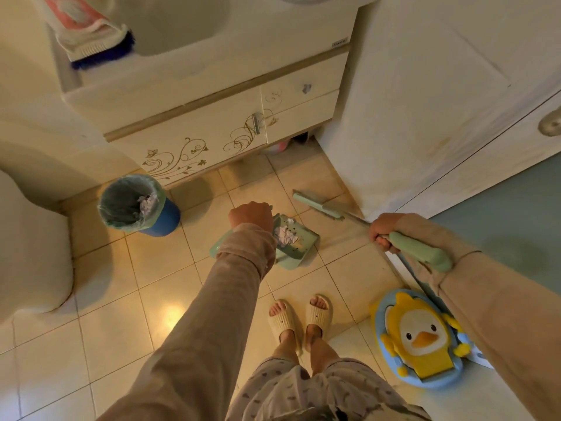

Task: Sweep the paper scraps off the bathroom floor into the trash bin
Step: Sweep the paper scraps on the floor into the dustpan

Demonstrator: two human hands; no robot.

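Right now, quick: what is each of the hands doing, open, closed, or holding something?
Left hand: closed round the dustpan handle.
Right hand: closed round the broom handle.

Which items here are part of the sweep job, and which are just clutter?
Job:
- left hand gripping dustpan
- paper scraps in the dustpan
- right hand gripping broom
- trash bin, paper already inside

Lying about:
- duck seat
- scrub brush on vanity
- toilet
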